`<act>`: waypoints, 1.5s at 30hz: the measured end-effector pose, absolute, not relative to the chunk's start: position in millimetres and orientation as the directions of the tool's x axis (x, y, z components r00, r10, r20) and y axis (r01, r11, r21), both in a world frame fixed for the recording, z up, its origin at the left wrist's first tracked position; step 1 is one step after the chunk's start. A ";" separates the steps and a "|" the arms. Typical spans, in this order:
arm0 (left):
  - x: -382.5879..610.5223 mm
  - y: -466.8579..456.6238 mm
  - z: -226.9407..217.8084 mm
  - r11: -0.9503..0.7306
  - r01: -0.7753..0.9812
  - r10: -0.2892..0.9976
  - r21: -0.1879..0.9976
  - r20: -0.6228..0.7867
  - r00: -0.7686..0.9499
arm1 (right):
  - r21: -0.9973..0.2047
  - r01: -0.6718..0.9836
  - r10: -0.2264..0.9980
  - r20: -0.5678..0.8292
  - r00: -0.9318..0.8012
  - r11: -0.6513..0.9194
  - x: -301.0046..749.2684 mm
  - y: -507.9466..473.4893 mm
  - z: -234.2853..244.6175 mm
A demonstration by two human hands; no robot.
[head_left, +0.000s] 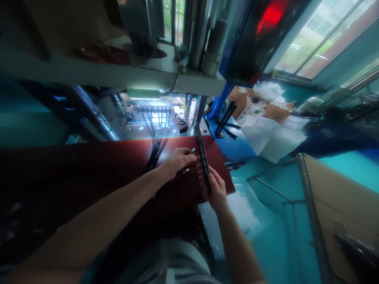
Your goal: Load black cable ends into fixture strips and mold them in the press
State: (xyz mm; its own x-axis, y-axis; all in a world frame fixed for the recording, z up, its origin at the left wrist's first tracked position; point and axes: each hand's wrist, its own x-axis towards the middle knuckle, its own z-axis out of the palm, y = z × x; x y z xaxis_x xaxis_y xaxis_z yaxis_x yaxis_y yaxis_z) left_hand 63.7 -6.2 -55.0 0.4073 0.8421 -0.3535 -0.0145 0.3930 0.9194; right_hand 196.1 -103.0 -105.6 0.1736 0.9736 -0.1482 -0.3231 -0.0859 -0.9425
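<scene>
My right hand (216, 189) is closed round the near end of a long dark slotted bar (202, 154), which points away from me over the red table top (177, 193). Small light pieces line the bar's left edge. Just left of it, my left hand (180, 161) pinches a small metal piece (192, 151) between thumb and fingers. Another small metal piece (186, 170) shows below that hand, over the table. Beyond my left hand, a bundle of dark cables (156, 148) runs from the table into the lit machine bed (133, 130).
A white crossbeam (118, 75) and steel columns (199, 112) frame the machine. Black handles (226, 120) stand on its blue side. To the right are paper and plastic wrapping (266, 122), a clear bag of white bits (242, 209) and a cardboard box (340, 197).
</scene>
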 end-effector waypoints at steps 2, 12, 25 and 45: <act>64.6 -5.6 -51.4 0.390 0.001 0.849 0.921 -0.360 0.387 | -0.946 -0.310 0.974 -0.155 0.167 -0.097 196.3 -102.9 -105.4; 63.5 -2.3 -53.0 0.324 0.024 0.887 0.946 -0.313 0.339 | -0.982 -0.170 0.972 -0.121 0.201 -0.087 192.9 -102.2 -101.9; 36.5 -0.9 -62.5 0.383 -0.230 0.875 0.894 -0.272 0.401 | -0.970 -0.222 0.951 -0.161 0.264 -0.102 193.0 -101.1 -103.4; 42.3 4.8 -53.5 -0.106 0.226 0.945 0.968 0.028 0.326 | -0.953 -0.255 0.955 -0.220 0.198 -0.167 195.8 -103.0 -99.9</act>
